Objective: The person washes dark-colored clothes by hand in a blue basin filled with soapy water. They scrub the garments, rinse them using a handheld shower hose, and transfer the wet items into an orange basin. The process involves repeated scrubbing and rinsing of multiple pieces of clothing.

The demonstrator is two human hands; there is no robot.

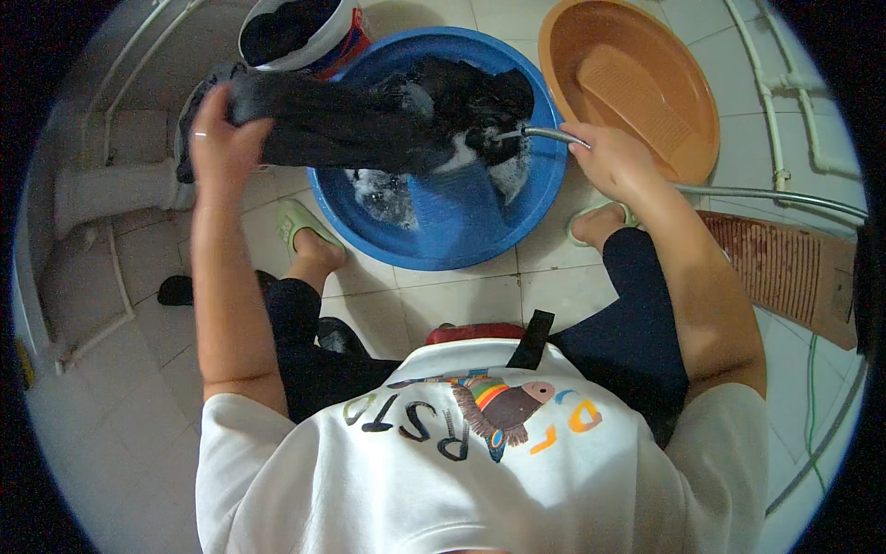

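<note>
My left hand [224, 148] is closed on the end of a dark wet garment [332, 118] and holds it up past the left rim of a blue basin [546, 189]. The garment stretches rightward into the basin, where more dark cloth [498, 92] lies in water with white suds [377, 196]. A ribbed blue slope [461, 208] shows at the basin's near side. On the right, my right hand [618, 162] grips a flexible metal hose [549, 136]. Its tip points left over the basin, and water seems to run from it onto the cloth.
A white bucket [343, 28] with dark cloth stands behind the basin at left. An orange basin [706, 120] with a ribbed slope leans at far right, above a brown washboard [784, 268]. Pale pipes [755, 60] line the right wall. My feet, in green slippers [295, 222], flank the basin.
</note>
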